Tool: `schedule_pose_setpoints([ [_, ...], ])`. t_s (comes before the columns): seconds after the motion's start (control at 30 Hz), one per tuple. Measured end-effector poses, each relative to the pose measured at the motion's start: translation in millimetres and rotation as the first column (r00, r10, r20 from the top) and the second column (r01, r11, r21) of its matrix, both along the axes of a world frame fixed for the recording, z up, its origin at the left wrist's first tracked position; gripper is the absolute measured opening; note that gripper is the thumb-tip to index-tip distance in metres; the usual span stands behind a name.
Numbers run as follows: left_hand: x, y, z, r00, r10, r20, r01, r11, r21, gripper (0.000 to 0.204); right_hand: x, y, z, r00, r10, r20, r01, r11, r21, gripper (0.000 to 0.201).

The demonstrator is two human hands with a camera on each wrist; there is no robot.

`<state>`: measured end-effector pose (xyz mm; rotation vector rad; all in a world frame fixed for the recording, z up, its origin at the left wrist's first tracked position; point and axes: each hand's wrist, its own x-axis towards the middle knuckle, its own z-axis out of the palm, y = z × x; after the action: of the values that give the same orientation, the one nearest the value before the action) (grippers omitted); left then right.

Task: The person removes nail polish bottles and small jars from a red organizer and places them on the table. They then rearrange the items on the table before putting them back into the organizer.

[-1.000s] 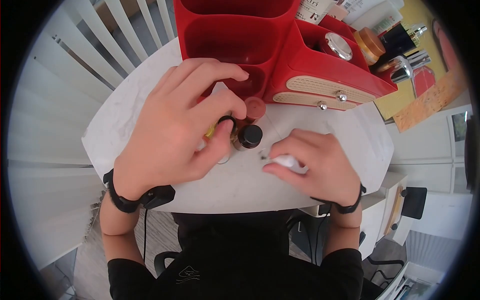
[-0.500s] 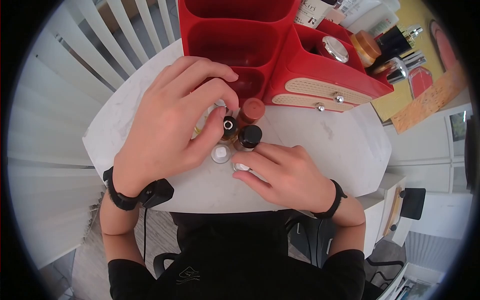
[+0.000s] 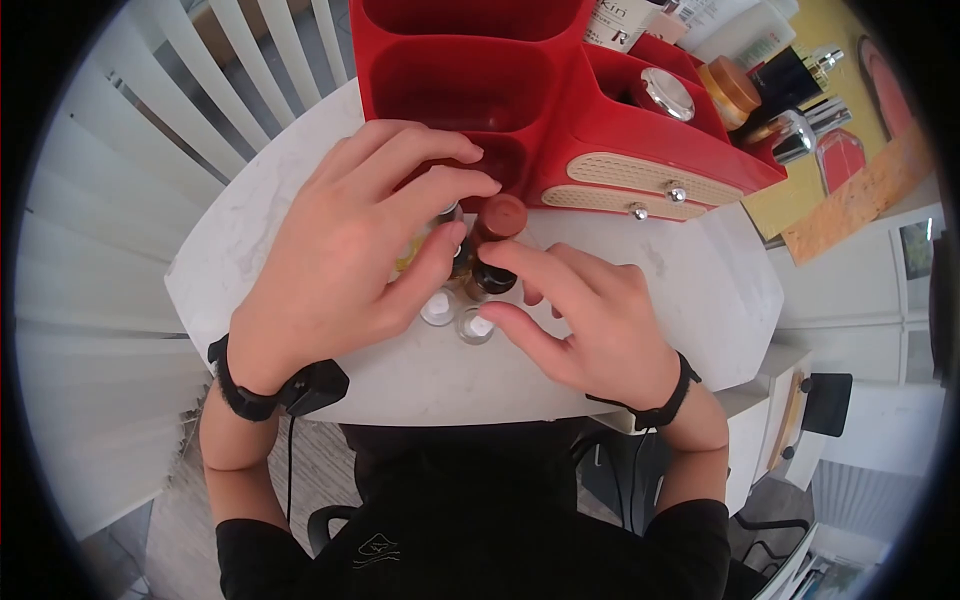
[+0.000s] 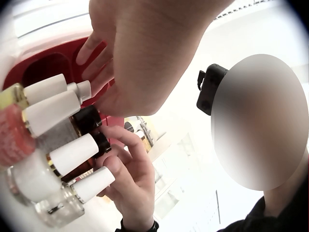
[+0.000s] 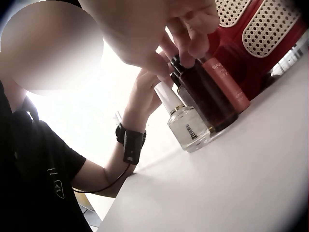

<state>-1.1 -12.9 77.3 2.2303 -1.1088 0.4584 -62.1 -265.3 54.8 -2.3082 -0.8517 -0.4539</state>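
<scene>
A tight cluster of small bottles stands on the table. My left hand arches over its left side, fingers spread and bent, thumb beside a black-capped bottle. From the right, my right hand reaches in, its index finger over the black cap of a dark brown bottle. Its thumb lies by the white cap of a clear nail polish bottle. A reddish-brown bottle rises behind them. The left wrist view shows a coral nail polish bottle and a milky white one in the cluster.
Behind the bottles stands a red organizer with open compartments and two drawers with silver knobs. Cosmetics, including a jar with an amber lid, fill its right side. White slats border the white marbled table on the left.
My right hand has brought the clear nail polish bottle leftward to the cluster's near side and let it go. Its fingers have then moved up to the black-capped bottle. My left hand stays nearly in place.
</scene>
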Motion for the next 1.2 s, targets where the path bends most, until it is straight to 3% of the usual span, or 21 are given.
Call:
schedule_pose_setpoints([
  [0.07,0.8,0.6,-3.6,1.000,-0.006,0.024,0.006,1.000,0.019,0.039,2.2,1.9,-6.7,1.000,0.018,0.003,-0.018,0.999,-0.040,0.041],
  [0.13,0.8,2.1,-4.4,0.999,-0.011,0.045,0.009,0.999,0.037,0.042,2.4,3.7,-12.5,0.999,-0.006,-0.048,0.012,0.994,0.111,0.037],
  [0.27,-0.4,-0.6,-4.1,1.000,-0.016,0.013,0.015,0.999,0.046,0.044,2.2,0.6,-11.8,0.983,-0.033,-0.178,0.059,0.988,0.140,0.036],
  [0.43,-2.1,-0.7,0.8,1.000,0.011,-0.017,-0.011,1.000,0.025,0.040,-0.6,-12.3,6.3,0.963,-0.162,-0.214,0.197,0.968,0.156,0.034],
  [0.7,-3.7,0.4,0.1,1.000,0.017,-0.023,-0.016,0.997,0.077,0.041,13.4,-29.4,4.9,0.940,-0.335,-0.071,0.341,0.936,0.093,0.030],
  [0.8,-3.3,2.0,0.8,1.000,0.015,-0.005,-0.014,0.997,0.077,0.041,14.6,-27.7,3.5,0.946,-0.321,-0.048,0.323,0.946,0.035,0.030],
  [0.9,-3.2,2.1,0.8,1.000,0.016,-0.007,-0.016,0.996,0.085,0.042,21.9,-26.6,-6.9,0.966,-0.257,-0.021,0.257,0.965,0.055,0.029],
  [1.2,-3.8,1.6,1.8,1.000,0.003,-0.024,-0.001,0.997,0.082,0.042,25.4,-21.4,-9.0,0.968,-0.250,0.012,0.248,0.967,0.060,0.029],
])
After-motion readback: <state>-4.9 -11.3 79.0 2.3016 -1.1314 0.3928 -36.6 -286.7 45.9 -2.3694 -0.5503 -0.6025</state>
